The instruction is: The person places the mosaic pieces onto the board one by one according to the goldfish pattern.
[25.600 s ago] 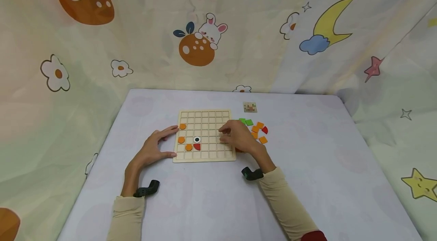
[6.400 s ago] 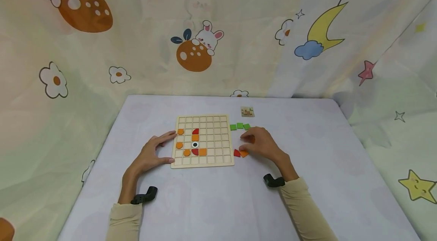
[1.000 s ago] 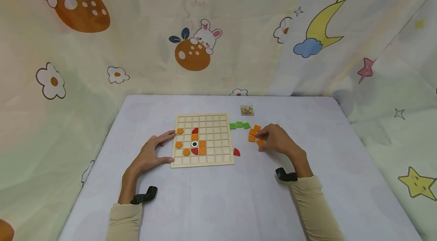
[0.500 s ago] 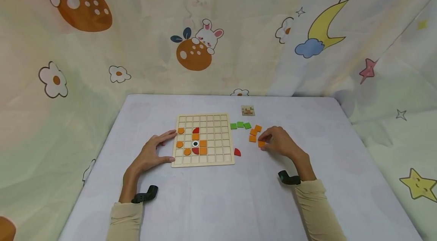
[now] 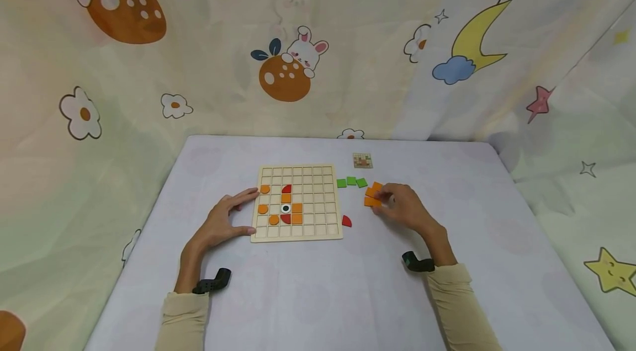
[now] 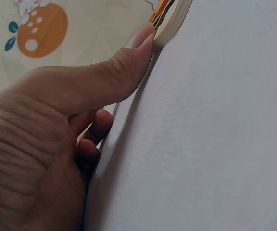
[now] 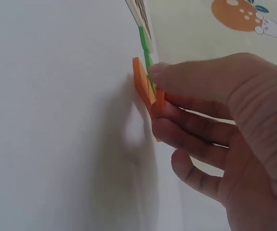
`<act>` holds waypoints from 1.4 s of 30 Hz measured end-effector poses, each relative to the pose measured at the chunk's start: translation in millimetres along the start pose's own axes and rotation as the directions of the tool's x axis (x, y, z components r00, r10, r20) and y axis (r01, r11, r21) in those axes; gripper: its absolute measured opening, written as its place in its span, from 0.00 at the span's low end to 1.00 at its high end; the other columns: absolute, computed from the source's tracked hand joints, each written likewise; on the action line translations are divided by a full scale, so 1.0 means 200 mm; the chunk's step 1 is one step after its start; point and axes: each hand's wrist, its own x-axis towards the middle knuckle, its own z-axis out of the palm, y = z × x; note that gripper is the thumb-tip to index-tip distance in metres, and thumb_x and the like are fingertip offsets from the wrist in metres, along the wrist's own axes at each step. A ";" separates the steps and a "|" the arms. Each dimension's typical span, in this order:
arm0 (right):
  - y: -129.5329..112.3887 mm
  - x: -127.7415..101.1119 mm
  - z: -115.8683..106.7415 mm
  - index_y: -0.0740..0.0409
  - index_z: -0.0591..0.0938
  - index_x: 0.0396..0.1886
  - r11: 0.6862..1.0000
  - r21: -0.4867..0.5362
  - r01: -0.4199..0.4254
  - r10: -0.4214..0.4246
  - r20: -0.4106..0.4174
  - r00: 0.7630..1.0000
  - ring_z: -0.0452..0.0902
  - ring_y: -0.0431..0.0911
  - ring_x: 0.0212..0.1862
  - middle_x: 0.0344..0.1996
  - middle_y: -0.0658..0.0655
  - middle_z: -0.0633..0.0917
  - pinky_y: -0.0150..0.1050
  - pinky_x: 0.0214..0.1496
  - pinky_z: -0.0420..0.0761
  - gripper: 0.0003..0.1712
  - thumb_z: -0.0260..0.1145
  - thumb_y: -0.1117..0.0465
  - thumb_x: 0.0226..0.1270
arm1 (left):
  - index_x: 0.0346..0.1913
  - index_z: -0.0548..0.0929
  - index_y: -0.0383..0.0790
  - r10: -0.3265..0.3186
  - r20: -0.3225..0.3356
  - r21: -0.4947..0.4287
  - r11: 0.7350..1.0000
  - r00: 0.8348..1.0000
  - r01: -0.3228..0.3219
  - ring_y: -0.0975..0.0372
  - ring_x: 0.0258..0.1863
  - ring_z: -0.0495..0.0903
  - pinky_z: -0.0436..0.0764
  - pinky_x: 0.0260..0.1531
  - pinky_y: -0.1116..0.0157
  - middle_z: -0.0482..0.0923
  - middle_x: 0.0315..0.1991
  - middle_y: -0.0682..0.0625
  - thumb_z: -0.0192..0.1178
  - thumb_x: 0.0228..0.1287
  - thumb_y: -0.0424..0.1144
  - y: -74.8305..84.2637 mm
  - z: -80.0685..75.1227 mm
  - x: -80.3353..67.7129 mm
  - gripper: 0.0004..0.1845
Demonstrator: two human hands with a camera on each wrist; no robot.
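A wooden grid board (image 5: 320,229) lies on the table with several pieces set in its cells: orange discs (image 5: 265,189), red quarter-circles (image 5: 286,189), orange squares (image 5: 296,219) and a white eye piece (image 5: 285,208) with a black dot. My left hand (image 5: 218,221) spans the board's left edge, thumb and fingers spread; its thumb (image 6: 129,67) touches the edge in the left wrist view. Beside the loose orange square tiles (image 5: 371,202), my right hand (image 5: 407,208) pinches an orange tile (image 7: 160,100) between thumb and fingers, lifted off the table in the right wrist view.
Green square tiles (image 5: 351,180) lie right of the board. A loose red quarter-circle (image 5: 346,221) sits near its lower right corner. A small pattern card (image 5: 362,160) lies behind the green tiles. A printed cloth (image 5: 208,53) hangs behind the table.
Since half a second ago my right hand has picked up the nearest orange tile and shifted slightly left. Over the longer span, red and orange pieces were added to the board. My left hand stays put.
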 end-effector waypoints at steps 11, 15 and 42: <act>-0.02 0.03 0.07 0.52 0.88 0.45 0.994 0.081 0.075 -0.070 -0.061 0.996 0.78 0.43 0.42 0.40 0.49 0.88 0.42 0.46 0.78 0.17 0.79 0.63 0.55 | 0.73 0.71 0.58 -0.003 0.000 -0.017 1.000 1.000 0.003 0.62 0.44 0.64 0.64 0.48 0.59 0.63 0.77 0.59 0.81 0.41 0.59 0.00 0.00 0.00 0.51; -0.04 0.05 0.10 0.52 0.89 0.43 0.988 0.123 0.097 -0.091 -0.054 0.994 0.78 0.41 0.38 0.35 0.47 0.87 0.39 0.43 0.78 0.16 0.80 0.61 0.53 | 0.74 0.70 0.58 -0.001 0.003 -0.011 1.000 1.000 0.001 0.62 0.44 0.64 0.64 0.48 0.58 0.63 0.77 0.59 0.80 0.41 0.59 0.00 0.00 0.00 0.51; -0.21 0.15 0.21 0.53 0.89 0.40 0.981 0.157 0.118 -0.111 -0.052 0.992 0.80 0.42 0.39 0.36 0.47 0.89 0.38 0.41 0.76 0.14 0.81 0.60 0.52 | 0.74 0.70 0.60 -0.006 0.007 0.009 1.000 1.000 0.006 0.63 0.43 0.64 0.63 0.47 0.60 0.63 0.77 0.61 0.81 0.42 0.58 0.00 0.00 0.00 0.51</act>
